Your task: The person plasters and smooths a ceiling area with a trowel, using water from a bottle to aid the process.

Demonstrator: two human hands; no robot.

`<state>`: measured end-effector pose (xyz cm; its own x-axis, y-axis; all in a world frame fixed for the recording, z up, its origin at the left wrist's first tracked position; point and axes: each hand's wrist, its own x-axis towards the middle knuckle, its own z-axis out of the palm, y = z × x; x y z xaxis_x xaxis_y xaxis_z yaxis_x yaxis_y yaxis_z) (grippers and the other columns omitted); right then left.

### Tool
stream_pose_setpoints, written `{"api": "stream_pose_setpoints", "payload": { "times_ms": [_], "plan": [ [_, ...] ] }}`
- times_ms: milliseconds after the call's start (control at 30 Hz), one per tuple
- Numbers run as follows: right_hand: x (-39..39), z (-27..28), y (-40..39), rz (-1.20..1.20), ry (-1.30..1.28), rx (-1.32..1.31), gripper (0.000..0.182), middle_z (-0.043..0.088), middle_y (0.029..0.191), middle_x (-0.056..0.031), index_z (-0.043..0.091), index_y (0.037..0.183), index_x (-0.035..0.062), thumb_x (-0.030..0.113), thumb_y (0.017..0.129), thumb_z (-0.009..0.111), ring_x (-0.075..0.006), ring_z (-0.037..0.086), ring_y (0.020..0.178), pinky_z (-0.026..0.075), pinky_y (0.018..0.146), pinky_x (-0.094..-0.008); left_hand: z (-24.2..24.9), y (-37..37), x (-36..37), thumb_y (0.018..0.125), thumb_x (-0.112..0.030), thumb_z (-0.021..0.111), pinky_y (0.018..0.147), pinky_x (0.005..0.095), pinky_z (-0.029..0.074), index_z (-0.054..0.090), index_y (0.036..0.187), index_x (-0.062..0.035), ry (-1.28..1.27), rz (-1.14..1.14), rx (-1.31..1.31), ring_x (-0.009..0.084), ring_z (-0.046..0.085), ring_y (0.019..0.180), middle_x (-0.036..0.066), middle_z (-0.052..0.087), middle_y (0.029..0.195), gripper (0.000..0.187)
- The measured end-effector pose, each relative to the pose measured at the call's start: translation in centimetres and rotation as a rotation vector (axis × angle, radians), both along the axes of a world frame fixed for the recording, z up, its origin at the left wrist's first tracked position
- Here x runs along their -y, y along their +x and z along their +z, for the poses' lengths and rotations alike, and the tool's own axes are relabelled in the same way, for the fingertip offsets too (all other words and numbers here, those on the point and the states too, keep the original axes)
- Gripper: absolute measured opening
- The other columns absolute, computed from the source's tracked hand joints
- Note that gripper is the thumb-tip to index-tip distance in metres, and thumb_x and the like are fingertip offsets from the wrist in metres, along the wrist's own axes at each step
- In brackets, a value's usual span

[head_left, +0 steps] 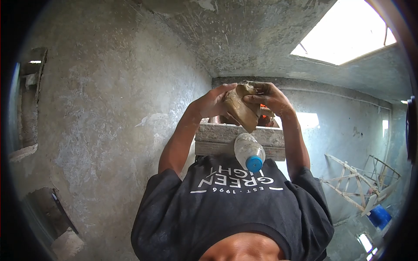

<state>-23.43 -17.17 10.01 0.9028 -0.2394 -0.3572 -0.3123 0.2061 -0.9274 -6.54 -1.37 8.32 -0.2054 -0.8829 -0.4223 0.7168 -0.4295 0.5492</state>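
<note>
Crumpled brown paper bag [242, 107] held up in both hands, above a wooden plank [220, 139].
Left hand [214, 102] and right hand [271, 98] curl closed around its top; probably light, soft, tearable; best gripped at the folds. Plastic bottle [249, 152] sits below.

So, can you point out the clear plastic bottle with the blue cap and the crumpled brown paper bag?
Clear plastic bottle with blue cap [248, 150]: head view, on its body.
Crumpled brown paper bag [241, 109]: head view, on its middle, between both hands.

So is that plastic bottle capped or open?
Capped: a blue cap sits on the plastic bottle, which hangs below the brown bag.
</note>
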Motion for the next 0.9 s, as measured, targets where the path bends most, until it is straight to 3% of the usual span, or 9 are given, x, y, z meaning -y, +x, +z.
{"api": "stream_pose_setpoints", "payload": {
  "times_ms": [67,100,267,367,467,533,633,833,900],
  "plan": [
    [-0.5,-0.6,-0.1,-0.075,0.011,0.012,0.036,0.069,0.096,-0.0055,0.066,0.107,-0.0006,0.019,0.079,0.078,-0.0114,0.062,0.085,0.049,0.078,-0.0275,1.4,0.0,0.4,0.097,-0.047,0.040,0.099,0.0472,0.043,0.042,0.135,0.0014,-0.022,-0.034,0.024,0.0286,0.055,0.116,0.018,0.055,0.126,0.061],
    [-0.4,-1.2,-0.1,-0.083,0.054,-0.018,0.041,0.068,0.105,-0.0083,0.063,0.114,0.0000,0.021,0.081,0.076,-0.0171,0.063,0.095,0.051,0.079,-0.0376,2.7,-0.3,0.6,0.097,-0.048,0.042,0.098,0.0455,0.045,0.042,0.134,0.0016,-0.011,-0.015,0.102,0.0274,0.057,0.113,0.018,0.056,0.125,0.063],
    [-0.1,-1.6,-0.6,-0.276,0.177,-0.018,0.044,0.065,0.109,-0.0116,0.060,0.119,0.0014,0.027,0.085,0.072,-0.0220,0.060,0.103,0.045,0.080,-0.0545,0.9,-0.5,0.8,0.094,-0.044,0.054,0.092,0.0385,0.049,0.047,0.130,0.0023,0.048,0.097,0.452,0.0216,0.061,0.107,0.016,0.060,0.117,0.058],
    [-0.4,-0.7,-0.7,-0.401,0.244,-0.022,0.045,0.064,0.111,-0.0112,0.057,0.122,0.0032,0.028,0.087,0.071,-0.0220,0.061,0.101,0.045,0.080,-0.0538,-1.6,-1.9,1.2,0.093,-0.031,0.063,0.088,0.0340,0.051,0.053,0.122,0.0014,-0.120,0.347,0.757,0.0182,0.062,0.102,0.012,0.063,0.110,0.045],
    [-0.5,-1.7,-1.0,-0.459,0.412,-0.085,0.044,0.064,0.111,-0.0108,0.056,0.121,0.0018,0.029,0.088,0.069,-0.0203,0.062,0.101,0.048,0.082,-0.0481,-2.2,-2.2,1.4,0.089,-0.025,0.069,0.084,0.0267,0.051,0.060,0.112,0.0013,-0.053,0.501,0.546,0.0127,0.064,0.093,0.007,0.065,0.103,0.036],
    [-1.0,-3.9,-1.1,-0.460,0.689,0.192,0.045,0.064,0.109,-0.0096,0.054,0.120,-0.0007,0.030,0.090,0.067,-0.0178,0.063,0.099,0.052,0.085,-0.0376,-0.9,-2.7,1.6,0.092,-0.026,0.065,0.081,0.0244,0.050,0.064,0.106,-0.0009,-0.089,0.575,0.237,0.0088,0.062,0.090,0.003,0.067,0.095,0.028],
    [-2.6,-3.3,-0.6,-0.529,0.742,0.225,0.046,0.063,0.107,-0.0092,0.052,0.120,-0.0036,0.025,0.088,0.070,-0.0166,0.063,0.096,0.052,0.085,-0.0288,-0.5,-3.0,1.9,0.093,-0.026,0.064,0.078,0.0231,0.048,0.065,0.103,-0.0028,-0.090,0.641,0.278,0.0063,0.060,0.086,0.001,0.067,0.091,0.025],
    [-3.4,-3.4,-0.1,-0.485,0.455,0.119,0.046,0.064,0.105,-0.0108,0.054,0.117,-0.0048,0.017,0.082,0.075,-0.0162,0.065,0.090,0.054,0.079,-0.0287,-0.9,-3.1,1.4,0.096,-0.026,0.059,0.076,0.0213,0.048,0.065,0.101,-0.0032,-0.074,0.536,0.771,0.0044,0.058,0.080,-0.001,0.066,0.089,0.024],
    [-2.9,-2.8,-0.2,-0.468,0.454,0.106,0.041,0.066,0.100,-0.0099,0.057,0.113,-0.0054,0.015,0.082,0.074,-0.0167,0.066,0.085,0.054,0.076,-0.0279,-0.3,-2.8,1.6,0.096,-0.026,0.059,0.076,0.0210,0.048,0.065,0.101,-0.0032,-0.088,0.567,0.687,0.0045,0.058,0.080,0.000,0.066,0.089,0.024]
  ]
}}
